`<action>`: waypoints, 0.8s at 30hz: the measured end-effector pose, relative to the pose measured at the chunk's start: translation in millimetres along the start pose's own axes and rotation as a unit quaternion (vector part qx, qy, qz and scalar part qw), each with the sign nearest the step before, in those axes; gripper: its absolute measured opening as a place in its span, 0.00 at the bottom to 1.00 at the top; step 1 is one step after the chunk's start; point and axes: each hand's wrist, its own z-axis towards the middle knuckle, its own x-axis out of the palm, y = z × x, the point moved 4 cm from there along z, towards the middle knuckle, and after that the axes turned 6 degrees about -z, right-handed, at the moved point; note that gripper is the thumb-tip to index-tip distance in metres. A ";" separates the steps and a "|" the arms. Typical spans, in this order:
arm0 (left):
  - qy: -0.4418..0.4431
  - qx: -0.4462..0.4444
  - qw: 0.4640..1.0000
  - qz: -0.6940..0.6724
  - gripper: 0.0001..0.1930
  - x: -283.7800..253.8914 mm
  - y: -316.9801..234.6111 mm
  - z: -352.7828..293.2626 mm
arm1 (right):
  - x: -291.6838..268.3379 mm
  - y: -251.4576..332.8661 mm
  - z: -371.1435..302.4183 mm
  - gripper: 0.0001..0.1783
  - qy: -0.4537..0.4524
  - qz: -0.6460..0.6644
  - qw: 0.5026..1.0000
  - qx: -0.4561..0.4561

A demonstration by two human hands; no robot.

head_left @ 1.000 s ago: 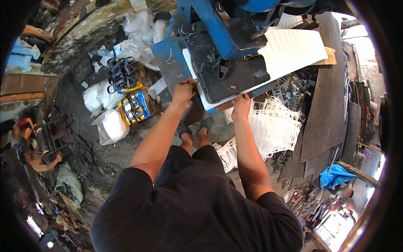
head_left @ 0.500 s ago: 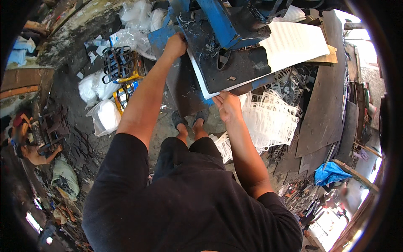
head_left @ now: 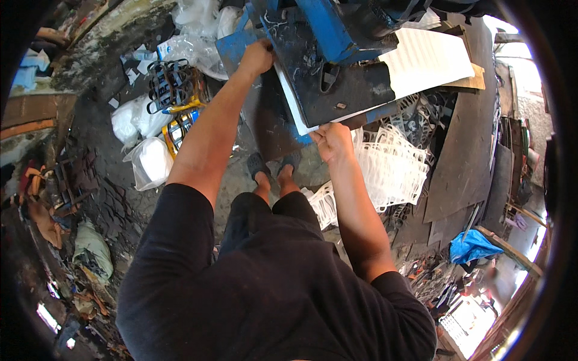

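At the blue press [head_left: 337, 36] lies a thick black board [head_left: 355, 90] with a white sheet [head_left: 289, 99] sticking out beneath its left and near edges. My left hand [head_left: 257, 57] is closed at the left edge of this stack, its fingertips partly hidden. My right hand [head_left: 334, 142] pinches the near corner, where the white sheet shows; I cannot tell whether it grips the board too. A small dark loop-shaped piece [head_left: 328, 78] and a little tan scrap [head_left: 341, 106] rest on the board. Under the stack shows a blue metal surface [head_left: 238, 45].
White cut-out lattice sheets [head_left: 394, 168] are piled right of my legs. A pale sheet [head_left: 427, 60] lies beyond them, beside large dark sheets [head_left: 460, 132]. Clear plastic bags [head_left: 150, 162] and a bundle of black straps [head_left: 168, 84] sit at left. A blue tarp [head_left: 472, 246] is at far right.
The board and white sheet appear slightly farther right and away from me. My right hand's fingers, straighter before, are now curled at the corner. The left hand keeps to the left edge.
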 end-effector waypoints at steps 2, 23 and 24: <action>0.015 0.021 1.000 0.008 0.16 2.4 -2.2 0.4 | 1.7 2.6 0.6 0.20 -0.021 0.019 0.999 0.023; 0.036 -0.018 0.992 -0.120 0.15 12.3 30.1 7.8 | -14.8 -1.0 -37.6 0.25 -0.116 -0.339 0.874 -0.328; 0.037 -0.026 0.993 -0.112 0.15 13.8 33.8 7.8 | -12.0 -2.4 -49.3 0.29 -0.115 -0.426 0.805 -0.397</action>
